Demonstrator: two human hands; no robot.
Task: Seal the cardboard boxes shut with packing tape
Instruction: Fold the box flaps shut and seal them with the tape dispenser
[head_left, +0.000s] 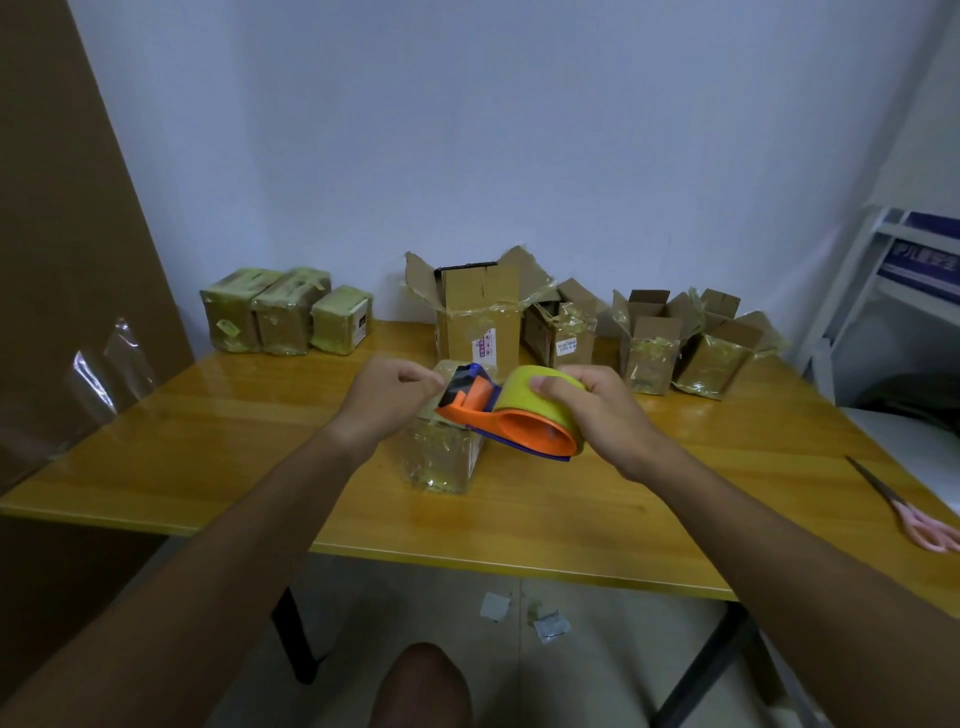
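Holding the tape dispenser above a small taped box at mid-tabletop: right hand wraps the yellow tape roll, grip closed round it. Left hand pinches at the dispenser's front end, fingers curled; what they pinch is too small to tell. Behind the small box, four open cardboard boxes by the wall; three sealed boxes back-left of it. Pink-handled scissors lie far right of it.
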